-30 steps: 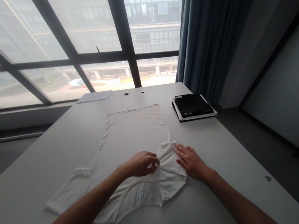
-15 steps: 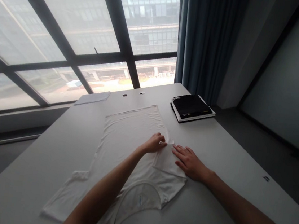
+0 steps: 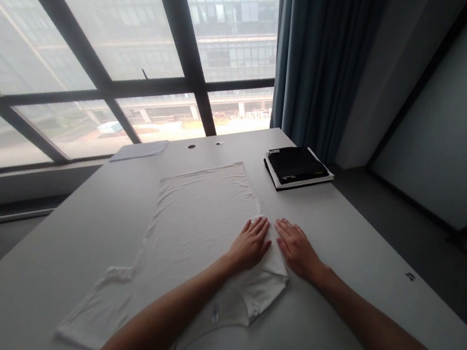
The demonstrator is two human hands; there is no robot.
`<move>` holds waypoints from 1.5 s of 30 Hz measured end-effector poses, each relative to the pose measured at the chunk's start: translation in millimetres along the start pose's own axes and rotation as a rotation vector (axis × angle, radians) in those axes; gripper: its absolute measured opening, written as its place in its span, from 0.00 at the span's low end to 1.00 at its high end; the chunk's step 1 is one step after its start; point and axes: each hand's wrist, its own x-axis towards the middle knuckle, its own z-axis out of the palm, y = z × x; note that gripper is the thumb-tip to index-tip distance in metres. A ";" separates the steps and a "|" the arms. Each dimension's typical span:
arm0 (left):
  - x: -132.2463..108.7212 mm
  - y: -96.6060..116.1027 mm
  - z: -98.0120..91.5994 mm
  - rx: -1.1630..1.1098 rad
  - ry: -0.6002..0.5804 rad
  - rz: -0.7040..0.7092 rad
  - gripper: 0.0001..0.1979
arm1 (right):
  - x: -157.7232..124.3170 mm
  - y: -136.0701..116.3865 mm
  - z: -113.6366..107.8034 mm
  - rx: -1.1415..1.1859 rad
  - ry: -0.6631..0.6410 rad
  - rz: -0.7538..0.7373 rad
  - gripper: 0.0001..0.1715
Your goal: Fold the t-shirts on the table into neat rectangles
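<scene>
Right of centre, the left hand lay flat on the white shirt, the right hand outstretched at its edge.

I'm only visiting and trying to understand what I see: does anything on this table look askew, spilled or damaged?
Nothing looks spilled or damaged. The white shirt looks lopsided, though: the sleeve at the picture's left sticks out, while the opposite side, under the left hand, appears folded in.
</scene>
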 end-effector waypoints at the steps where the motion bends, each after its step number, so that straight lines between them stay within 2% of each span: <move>1: -0.8 -0.7 1.6 0.018 -0.012 0.001 0.30 | 1.0 0.7 0.4 -0.004 0.007 0.015 0.31; 5: -1.2 -2.7 4.2 0.045 -0.026 -0.001 0.29 | 6.6 -0.5 2.0 0.002 -0.009 0.035 0.31; 8: -1.2 -3.0 6.4 0.051 -0.019 -0.003 0.29 | 8.4 -4.7 5.1 -0.010 -0.067 -0.012 0.33; 12: -1.6 -3.5 9.9 0.052 -0.008 -0.019 0.28 | 4.0 -5.0 10.9 -0.064 -0.139 -0.088 0.35; 17: -1.6 -3.9 10.1 0.038 0.006 -0.026 0.30 | -3.4 0.2 12.1 -0.124 -0.153 -0.070 0.35; 20: -2.0 -3.3 9.3 0.032 0.011 -0.026 0.30 | -13.7 -4.2 5.8 -0.115 -0.149 -0.084 0.37; 23: -2.3 -2.5 9.4 0.021 0.024 -0.029 0.29 | -32.5 -11.8 -4.1 -0.066 -0.166 -0.174 0.44; 25: -2.1 -2.5 10.1 0.012 0.027 -0.028 0.29 | -46.3 -14.7 -10.4 -0.045 -0.183 -0.197 0.45; 32: -0.8 -4.1 13.3 -0.008 0.011 -0.029 0.30 | -74.1 -11.0 -17.5 -0.062 -0.223 -0.096 0.46; 36: -1.5 0.6 5.4 0.008 0.037 -0.022 0.30 | -78.2 -13.6 -13.4 -0.056 -0.207 -0.043 0.47; 40: -4.6 10.3 -3.8 0.015 0.066 0.046 0.29 | -73.3 -17.1 -13.9 0.002 -0.190 -0.010 0.48; 45: -8.1 16.1 1.0 -0.018 0.006 0.081 0.32 | -50.6 -20.5 -15.0 0.024 -0.043 -0.008 0.43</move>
